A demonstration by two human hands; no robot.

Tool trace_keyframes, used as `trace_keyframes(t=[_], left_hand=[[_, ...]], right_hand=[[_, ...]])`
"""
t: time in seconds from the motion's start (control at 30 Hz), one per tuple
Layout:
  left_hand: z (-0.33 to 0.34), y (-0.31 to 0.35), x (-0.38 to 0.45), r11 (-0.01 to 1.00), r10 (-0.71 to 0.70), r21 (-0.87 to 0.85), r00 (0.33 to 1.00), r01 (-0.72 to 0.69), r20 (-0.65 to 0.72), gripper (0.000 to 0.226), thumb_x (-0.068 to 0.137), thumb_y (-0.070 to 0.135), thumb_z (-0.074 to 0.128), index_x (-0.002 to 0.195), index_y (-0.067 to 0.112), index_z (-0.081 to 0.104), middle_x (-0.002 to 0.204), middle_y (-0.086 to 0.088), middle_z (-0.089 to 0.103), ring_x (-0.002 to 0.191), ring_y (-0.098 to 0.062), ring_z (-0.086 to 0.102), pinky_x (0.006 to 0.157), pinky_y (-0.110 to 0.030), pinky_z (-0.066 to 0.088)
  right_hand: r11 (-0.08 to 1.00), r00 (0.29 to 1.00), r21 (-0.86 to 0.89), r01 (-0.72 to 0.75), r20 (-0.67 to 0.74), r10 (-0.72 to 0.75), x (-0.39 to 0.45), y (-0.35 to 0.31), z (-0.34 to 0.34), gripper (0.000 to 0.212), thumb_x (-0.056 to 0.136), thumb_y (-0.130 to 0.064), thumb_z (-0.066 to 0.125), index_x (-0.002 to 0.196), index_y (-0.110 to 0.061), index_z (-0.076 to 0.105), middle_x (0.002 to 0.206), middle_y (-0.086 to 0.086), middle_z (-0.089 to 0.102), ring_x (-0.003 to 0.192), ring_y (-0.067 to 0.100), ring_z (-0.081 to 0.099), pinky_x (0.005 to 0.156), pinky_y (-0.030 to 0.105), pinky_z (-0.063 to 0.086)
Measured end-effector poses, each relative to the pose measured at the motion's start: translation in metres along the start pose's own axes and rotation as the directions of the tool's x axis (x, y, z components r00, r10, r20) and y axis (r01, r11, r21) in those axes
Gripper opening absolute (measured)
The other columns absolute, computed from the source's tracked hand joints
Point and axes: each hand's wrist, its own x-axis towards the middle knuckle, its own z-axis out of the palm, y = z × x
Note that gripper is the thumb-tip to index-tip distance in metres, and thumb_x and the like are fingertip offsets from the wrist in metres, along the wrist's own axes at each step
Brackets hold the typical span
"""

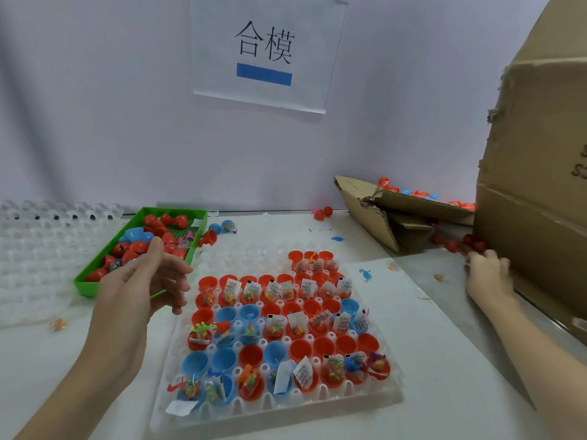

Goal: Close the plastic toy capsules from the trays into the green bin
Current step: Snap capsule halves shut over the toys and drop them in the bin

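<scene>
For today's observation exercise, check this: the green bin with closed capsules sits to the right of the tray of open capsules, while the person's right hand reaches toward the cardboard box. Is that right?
Not quite. The head view shows the green bin to the left of the tray, not the right. The rest holds: it contains closed capsules, and the right hand reaches to the cardboard box.

The right hand (489, 274) is motion-blurred, and its fingertips vanish among the red capsules (457, 244) at the foot of the box (536, 173), which the right edge crops. The left hand (149, 281) hides the bin's (92, 282) near corner.
</scene>
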Motion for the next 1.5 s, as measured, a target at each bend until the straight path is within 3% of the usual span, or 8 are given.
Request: trace_keyframes(t=[0.33,0.6,0.63,0.77,1.07,1.17,1.3,1.5], left_hand=[[-0.004,0.005,0.002,0.998,-0.031,-0.050,0.999,0.029,-0.038,0.053,0.095,0.052,0.055,0.077,0.005,0.072,0.066,-0.011,0.066,0.052,-0.017,0.059,0.053,-0.033,0.049],[-0.004,0.003,0.005,0.996,-0.032,-0.079,0.999,0.029,-0.039,0.053,0.103,0.045,0.053,0.077,0.003,0.071,0.066,-0.013,0.065,0.053,-0.018,0.059,0.049,-0.033,0.048],[-0.004,0.003,0.005,0.997,-0.030,-0.074,0.999,0.027,-0.036,0.053,0.103,0.045,0.053,0.073,0.006,0.072,0.067,-0.014,0.065,0.053,-0.019,0.059,0.052,-0.034,0.047],[-0.009,0.003,0.006,0.997,-0.027,-0.068,0.999,0.025,-0.031,0.053,0.103,0.044,0.053,0.069,0.010,0.073,0.067,-0.013,0.066,0.055,-0.018,0.059,0.049,-0.030,0.049],[-0.008,0.004,0.004,0.999,-0.020,-0.028,1.000,0.019,-0.023,0.049,0.101,0.046,0.054,0.070,0.015,0.075,0.066,-0.010,0.066,0.055,-0.015,0.060,0.052,-0.029,0.049],[-0.008,0.003,0.003,1.000,-0.007,0.019,1.000,0.007,-0.011,0.045,0.101,0.044,0.056,0.071,0.016,0.075,0.066,-0.008,0.066,0.055,-0.015,0.059,0.055,-0.032,0.046],[-0.011,0.002,0.005,0.999,-0.006,0.052,1.000,0.007,-0.017,0.045,0.104,0.040,0.055,0.070,0.018,0.075,0.066,-0.008,0.067,0.054,-0.014,0.058,0.053,-0.030,0.046],[-0.009,0.003,0.005,0.999,-0.013,0.051,1.000,0.013,0.001,0.047,0.106,0.038,0.054,0.069,0.017,0.074,0.066,-0.009,0.066,0.055,-0.015,0.057,0.053,-0.029,0.045]], right_hand=[[0.950,0.958,0.251,0.187,-0.262,-0.120,-0.021,-0.054,-0.022,0.049,0.094,-0.005,0.070,0.139,0.001,0.052,0.131,0.022,0.060,0.117,0.037,0.055,0.095,0.045,0.053],[0.611,0.426,0.256,0.749,-0.893,-0.147,-0.033,-0.128,-0.113,0.032,0.098,-0.001,0.064,0.130,0.000,0.062,0.125,0.024,0.059,0.114,0.031,0.057,0.100,0.028,0.050],[0.633,0.446,0.269,0.725,-0.885,-0.135,-0.023,-0.136,-0.128,0.036,0.099,0.002,0.061,0.134,-0.001,0.060,0.129,0.024,0.058,0.118,0.031,0.056,0.102,0.030,0.051],[0.794,0.922,0.508,0.335,-0.351,-0.165,-0.005,-0.163,-0.158,0.079,0.088,0.020,0.054,0.158,-0.012,0.035,0.165,0.016,0.030,0.149,0.035,0.034,0.120,0.046,0.037],[0.453,0.768,0.670,0.589,-0.288,-0.572,-0.127,-0.230,-0.110,0.026,0.102,-0.008,0.058,0.121,-0.018,0.073,0.110,-0.005,0.075,0.092,0.000,0.067,0.082,0.006,0.051],[0.485,0.697,0.624,0.613,-0.137,-0.704,-0.146,-0.252,-0.089,0.027,0.103,-0.009,0.057,0.118,-0.022,0.076,0.115,-0.004,0.075,0.094,0.004,0.066,0.081,0.008,0.050],[0.680,0.775,0.460,0.571,-0.027,-0.632,-0.118,-0.261,-0.071,0.033,0.101,0.000,0.056,0.122,-0.018,0.074,0.124,0.005,0.072,0.105,0.019,0.068,0.091,0.032,0.058],[0.681,0.674,0.404,0.611,0.184,-0.715,-0.065,-0.258,-0.050,0.018,0.097,-0.013,0.069,0.112,-0.011,0.079,0.110,0.008,0.077,0.076,0.002,0.064,0.065,0.009,0.047]])
